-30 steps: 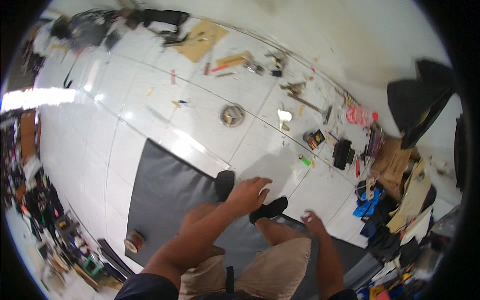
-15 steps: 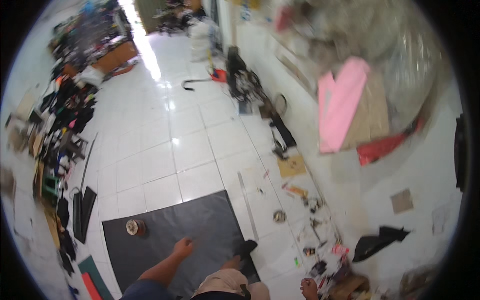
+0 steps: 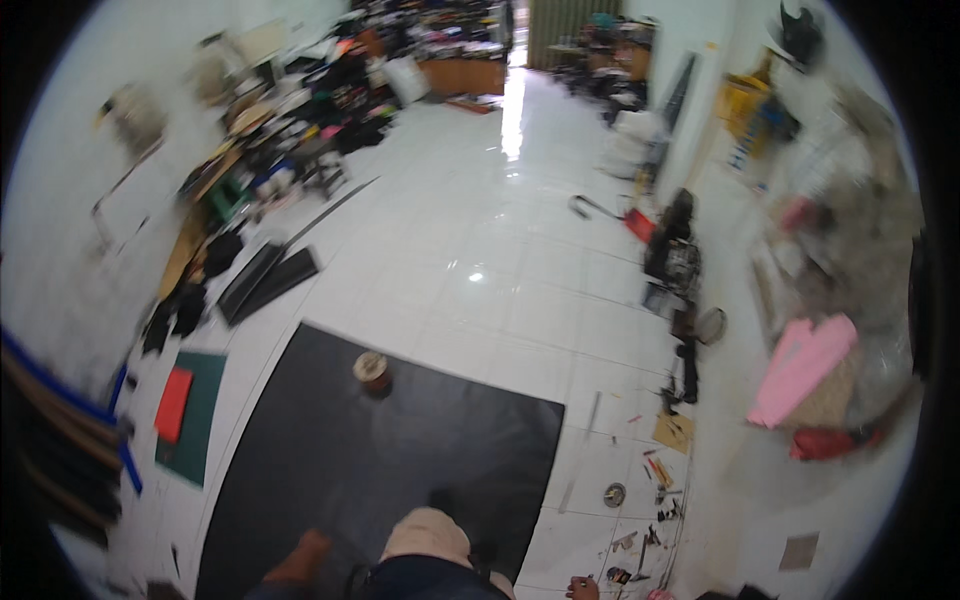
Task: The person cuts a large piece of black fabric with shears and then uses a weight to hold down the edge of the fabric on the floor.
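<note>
A large black sheet [image 3: 400,450] lies flat on the tiled floor in front of me. Near its far edge stands a squat reddish-brown can [image 3: 372,374] with a pale, stained top. My left hand [image 3: 310,548] is over the sheet's near part, apart from the can; blur hides what its fingers do. At the lower edge, right of the sheet, my right hand [image 3: 582,588] has curled fingers. Whatever they hold, if anything, is too small to make out. My beige-clad knee [image 3: 430,533] is between the hands, covering part of the sheet.
Small tools [image 3: 655,545] and a round tin [image 3: 614,494] lie to the right, beside a metal ruler [image 3: 582,450]. Left are a green mat [image 3: 205,430] with a red piece [image 3: 174,405] and dark folded panels [image 3: 265,285]. A pink sheet [image 3: 805,370] hangs on the right wall.
My view has swung left and lifted, so the sheet and can appear farther right. My left hand has drawn back toward my body, away from the sheet's middle. The can stays on the sheet.
</note>
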Motion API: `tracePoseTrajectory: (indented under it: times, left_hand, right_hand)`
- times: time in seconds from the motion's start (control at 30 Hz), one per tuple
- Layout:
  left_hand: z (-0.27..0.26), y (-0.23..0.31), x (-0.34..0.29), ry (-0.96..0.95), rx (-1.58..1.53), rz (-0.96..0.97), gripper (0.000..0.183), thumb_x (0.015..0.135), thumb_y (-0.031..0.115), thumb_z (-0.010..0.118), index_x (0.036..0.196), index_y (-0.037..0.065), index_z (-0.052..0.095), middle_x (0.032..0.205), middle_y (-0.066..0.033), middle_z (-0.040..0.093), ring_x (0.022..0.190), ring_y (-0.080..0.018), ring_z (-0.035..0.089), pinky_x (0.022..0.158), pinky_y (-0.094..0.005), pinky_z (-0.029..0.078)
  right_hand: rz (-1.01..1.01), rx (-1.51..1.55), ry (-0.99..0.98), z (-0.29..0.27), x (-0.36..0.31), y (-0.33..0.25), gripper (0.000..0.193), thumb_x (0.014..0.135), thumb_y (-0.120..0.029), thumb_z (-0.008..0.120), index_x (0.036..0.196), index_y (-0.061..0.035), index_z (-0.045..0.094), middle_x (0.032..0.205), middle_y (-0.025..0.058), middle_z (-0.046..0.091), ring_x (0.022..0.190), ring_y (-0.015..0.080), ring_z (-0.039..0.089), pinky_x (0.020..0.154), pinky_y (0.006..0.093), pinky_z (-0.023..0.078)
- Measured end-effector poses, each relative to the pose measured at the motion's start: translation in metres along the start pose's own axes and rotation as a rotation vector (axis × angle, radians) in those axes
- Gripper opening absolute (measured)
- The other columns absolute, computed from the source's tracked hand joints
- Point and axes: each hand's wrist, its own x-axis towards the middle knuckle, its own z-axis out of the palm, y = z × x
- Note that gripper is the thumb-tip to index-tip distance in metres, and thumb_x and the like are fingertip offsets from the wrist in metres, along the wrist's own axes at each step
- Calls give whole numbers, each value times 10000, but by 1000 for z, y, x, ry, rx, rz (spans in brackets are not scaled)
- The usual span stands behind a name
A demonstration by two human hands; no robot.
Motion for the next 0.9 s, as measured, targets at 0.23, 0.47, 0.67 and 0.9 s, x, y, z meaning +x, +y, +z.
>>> tracePoseTrajectory:
  times: [0.23, 0.47, 0.67, 0.9]
  left_hand:
    - [-66, 128, -4, -17, -815, 80, 502, 869, 355, 634, 1233, 17, 565, 1161, -177, 628, 1078, -271, 604, 917, -373, 475]
    - [-26, -55, -8, 37, -964, -162, 434, 828, 327, 661, 1130, 16, 630, 1037, -164, 674, 986, -257, 638, 885, -343, 487]
    - [-6, -268, 11, 434, -1202, -842, 281, 840, 234, 623, 993, 4, 671, 970, -155, 681, 929, -242, 637, 805, -364, 492]
    - [-127, -276, 49, 424, -1525, -794, 301, 861, 229, 623, 1067, 11, 611, 904, -81, 650, 807, -183, 613, 731, -309, 488]
  right_hand:
    - [195, -154, -108, 10, -37, -23, 394, 922, -389, 585, 1127, -55, 543, 871, 102, 632, 652, 199, 615, 484, 318, 467]
    - [149, -323, 22, 100, 16, -166, 355, 925, -341, 567, 1084, -25, 545, 857, 126, 627, 630, 216, 618, 479, 342, 464]
    - [66, -353, -124, 276, -6, -288, 346, 935, -332, 574, 1127, -53, 504, 836, 95, 619, 650, 198, 627, 478, 315, 479]
    - [166, -687, -238, 375, 1, -362, 378, 913, -322, 610, 1157, -42, 541, 823, 80, 595, 664, 246, 641, 517, 400, 518]
